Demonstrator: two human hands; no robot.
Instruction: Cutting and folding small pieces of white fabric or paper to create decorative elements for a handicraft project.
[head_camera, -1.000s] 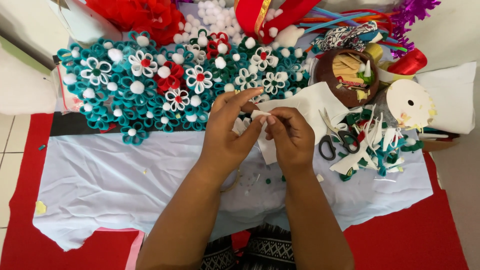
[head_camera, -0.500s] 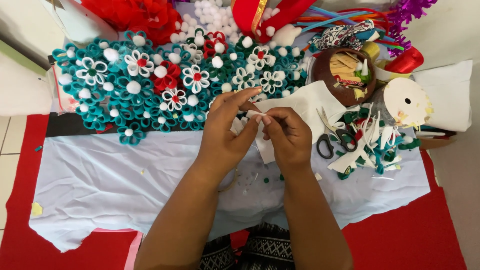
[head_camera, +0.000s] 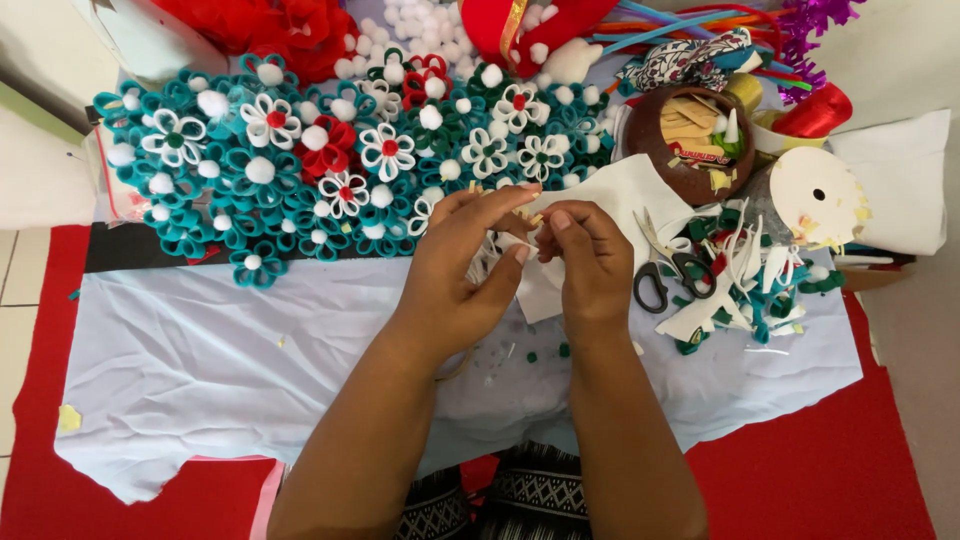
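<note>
My left hand (head_camera: 462, 262) and my right hand (head_camera: 592, 262) meet at the middle of the work surface, fingertips pinched together on a small white felt flower piece (head_camera: 505, 243) that is mostly hidden between them. Just behind my fingers lies a large arrangement of teal, white and red felt flowers with white pompoms (head_camera: 300, 170). A loose sheet of white felt (head_camera: 620, 195) lies under and beside my right hand.
Black-handled scissors (head_camera: 662, 268) lie right of my hand beside felt scraps (head_camera: 750, 290). A brown bowl (head_camera: 690, 145) with small sticks and a white disc (head_camera: 820, 195) stand at the right. A pale blue cloth (head_camera: 200, 370) covers a red mat (head_camera: 850, 470).
Both hands have stayed together at the same spot, with only small finger movements on the white piece; my left fingers have spread slightly over it.
</note>
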